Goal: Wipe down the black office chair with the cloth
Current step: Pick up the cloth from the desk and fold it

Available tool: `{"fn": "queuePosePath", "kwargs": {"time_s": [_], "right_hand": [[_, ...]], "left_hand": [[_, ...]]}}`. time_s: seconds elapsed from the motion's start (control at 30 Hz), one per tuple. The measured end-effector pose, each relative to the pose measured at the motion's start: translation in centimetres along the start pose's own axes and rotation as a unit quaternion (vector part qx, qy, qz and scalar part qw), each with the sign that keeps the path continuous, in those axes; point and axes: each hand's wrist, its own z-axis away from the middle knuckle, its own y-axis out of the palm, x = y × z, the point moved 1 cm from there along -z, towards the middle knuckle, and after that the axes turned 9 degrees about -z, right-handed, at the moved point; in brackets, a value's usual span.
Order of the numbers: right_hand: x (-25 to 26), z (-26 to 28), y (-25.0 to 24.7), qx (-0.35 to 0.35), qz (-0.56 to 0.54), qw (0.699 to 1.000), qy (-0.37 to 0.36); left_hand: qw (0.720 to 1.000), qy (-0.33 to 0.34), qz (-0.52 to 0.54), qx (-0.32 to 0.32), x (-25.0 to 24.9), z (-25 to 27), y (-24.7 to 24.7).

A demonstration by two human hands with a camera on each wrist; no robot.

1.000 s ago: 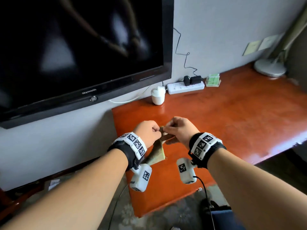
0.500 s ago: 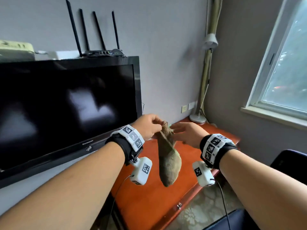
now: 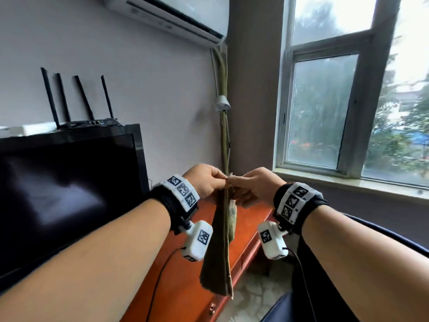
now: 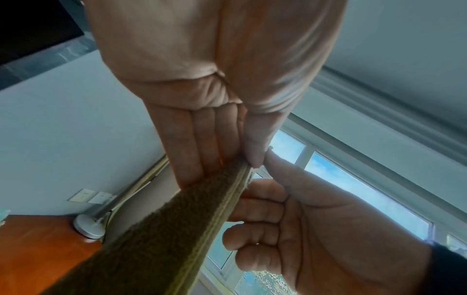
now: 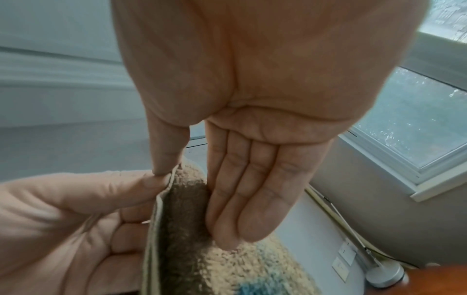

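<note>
We see a big window (image 3: 325,108) on the right wall and a long white air cooler (image 3: 169,12) up high. A black TV (image 3: 65,194) hangs on the left, with a router (image 3: 88,122) and its four thin sticks on top. Under our arms is the orange desk (image 3: 183,282). The black office chair (image 3: 383,240) peeks in at the lower right, just behind our right arm (only its dark curved edge shows). A lamp pole (image 3: 224,135) stands in the corner. The cloth (image 3: 218,256) hangs down long and folded over the desk, brownish green and fuzzy, not touching the chair. Our left hand (image 3: 206,182) pinches its top edge between thumb and fingers. Our right hand (image 3: 257,184) meets it there, thumb pressing the same top edge, its other fingers straight against the cloth.
</note>
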Motion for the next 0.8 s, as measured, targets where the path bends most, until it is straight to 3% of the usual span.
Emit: {"fn": "queuePosePath", "kwargs": {"time_s": [0.33, 0.47, 0.57, 0.8], "right_hand": [[1.7, 2.8, -5.8, -0.057, -0.022, 0.998, -0.011], [0.8, 4.1, -9.9, -0.116, -0.060, 0.991, -0.006], [-0.6, 4.6, -12.8, -0.155, -0.154, 0.976, 0.024], [-1.5, 6.3, -15.2, -0.122, -0.317, 0.940, 0.005]], "left_hand": [[0.998, 0.007, 0.061, 0.024, -4.6, -1.8, 4.4], [0.999, -0.020, 0.001, -0.041, -4.0, -4.0, 5.0], [0.995, -0.054, -0.014, -0.082, -3.8, -4.6, 4.8], [0.960, -0.092, -0.202, -0.174, -2.5, -5.6, 4.6]]}}
